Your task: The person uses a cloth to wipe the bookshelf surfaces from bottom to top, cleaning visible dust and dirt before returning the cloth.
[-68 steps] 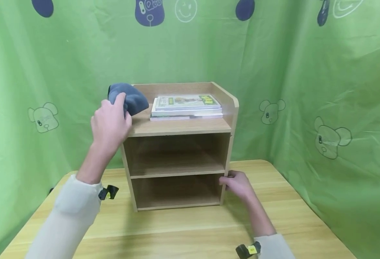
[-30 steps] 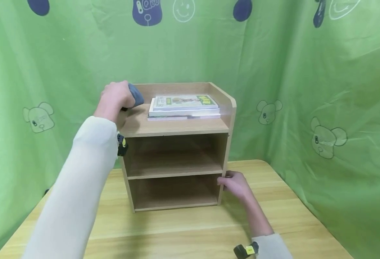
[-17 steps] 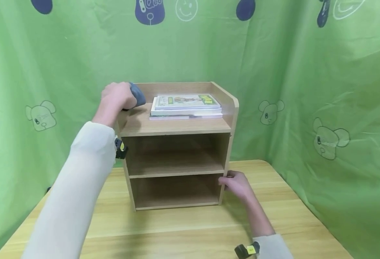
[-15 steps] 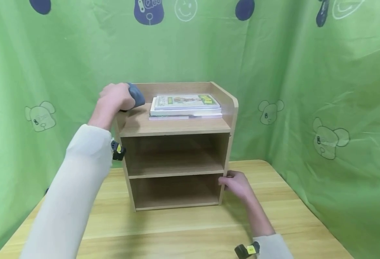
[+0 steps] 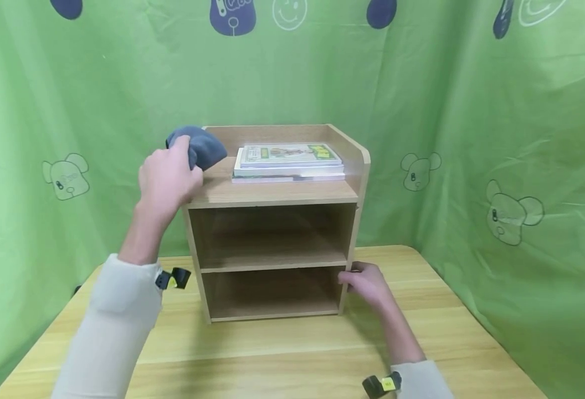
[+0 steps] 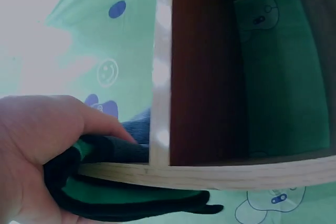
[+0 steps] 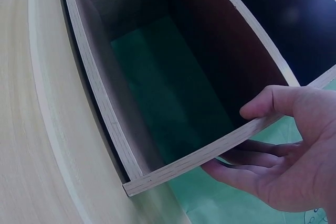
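Observation:
A light wooden shelf unit with two open compartments stands on the table. At its upper left, my left hand holds a blue-grey cloth folded over the left side panel's top edge. The left wrist view shows this cloth lying on both faces of the panel, under the thumb and fingers. Low on the unit's right side, my right hand grips the side panel. In the right wrist view the thumb lies inside that panel and the fingers are outside it.
Several stacked books lie on the unit's top shelf, right of the cloth. Underneath is a pale wood-grain table. Green curtains with printed figures hang behind and on both sides.
My left hand reached toward the back of the left panel with the cloth, then came back toward the front. The right hand keeps its grip on the right panel; the books stay put.

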`<state>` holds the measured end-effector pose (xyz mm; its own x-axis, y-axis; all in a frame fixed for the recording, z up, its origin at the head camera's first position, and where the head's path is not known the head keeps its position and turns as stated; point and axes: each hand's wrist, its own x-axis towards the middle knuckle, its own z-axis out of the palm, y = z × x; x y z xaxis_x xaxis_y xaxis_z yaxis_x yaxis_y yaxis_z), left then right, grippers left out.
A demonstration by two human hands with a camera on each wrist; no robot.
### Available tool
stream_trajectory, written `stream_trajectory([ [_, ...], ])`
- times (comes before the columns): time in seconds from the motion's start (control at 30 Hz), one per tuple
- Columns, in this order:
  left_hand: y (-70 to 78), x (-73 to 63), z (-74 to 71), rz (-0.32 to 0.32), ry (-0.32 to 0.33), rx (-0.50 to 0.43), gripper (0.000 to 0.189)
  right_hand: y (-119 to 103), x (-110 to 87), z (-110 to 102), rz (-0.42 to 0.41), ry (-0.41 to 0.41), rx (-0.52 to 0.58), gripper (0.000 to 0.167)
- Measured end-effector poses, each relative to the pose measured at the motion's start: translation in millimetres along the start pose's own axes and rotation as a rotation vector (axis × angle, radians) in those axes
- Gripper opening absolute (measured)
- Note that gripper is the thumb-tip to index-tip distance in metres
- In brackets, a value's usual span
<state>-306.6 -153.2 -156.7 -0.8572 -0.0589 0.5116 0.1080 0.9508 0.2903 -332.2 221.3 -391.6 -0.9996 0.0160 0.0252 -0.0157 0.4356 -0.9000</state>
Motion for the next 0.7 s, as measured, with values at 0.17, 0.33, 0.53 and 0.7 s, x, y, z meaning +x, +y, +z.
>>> stream_trajectory([
  [0.17,-3.1,-17.6,13.6,0.018,0.174,-0.023,0.047,0,-0.2,0,0.000,0.005,-0.002,0.062],
  [0.33,-6.7,-27.8,15.0,-0.026,0.132,-0.148,0.058,2,0.5,3,-0.006,0.008,0.003,0.061],
  [0.53,-8.0,-32.6,-2.1,-0.020,0.002,-0.288,0.068,2,0.0,2,-0.016,0.021,0.006,0.059],
  [0.7,-12.3,-27.2,-3.6,-0.046,0.016,-0.368,0.061,2,-0.4,1,-0.021,0.020,-0.006,0.060],
])
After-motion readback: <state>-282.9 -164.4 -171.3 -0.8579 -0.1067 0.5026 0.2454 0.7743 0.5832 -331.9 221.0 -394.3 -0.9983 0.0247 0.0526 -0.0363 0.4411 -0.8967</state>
